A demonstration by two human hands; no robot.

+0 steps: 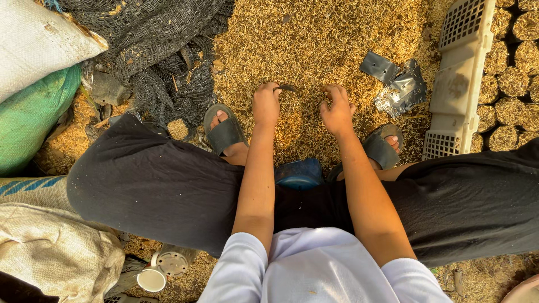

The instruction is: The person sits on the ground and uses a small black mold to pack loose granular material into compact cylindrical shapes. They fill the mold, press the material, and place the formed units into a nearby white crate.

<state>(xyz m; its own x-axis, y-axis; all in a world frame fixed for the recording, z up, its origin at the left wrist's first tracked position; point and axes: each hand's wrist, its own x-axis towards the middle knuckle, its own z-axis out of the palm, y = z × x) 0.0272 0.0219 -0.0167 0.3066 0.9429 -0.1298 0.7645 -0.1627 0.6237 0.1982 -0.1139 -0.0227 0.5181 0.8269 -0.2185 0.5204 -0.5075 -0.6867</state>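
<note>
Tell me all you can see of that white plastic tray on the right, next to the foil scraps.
The white plastic tray is a long, moulded, off-white piece lying flat on the husk-covered ground, running from the top edge down toward the sandalled foot. Both ends carry a fine grid of small openings; the middle is solid and stained. Round husk bundles lie along its right side, and the crumpled foil scraps sit just left of it. Neither hand touches it.

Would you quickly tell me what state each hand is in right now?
Left hand: closed, pinching a small dark curved piece over the husk-covered ground.
Right hand: fingers curled, holding nothing visible.
</note>
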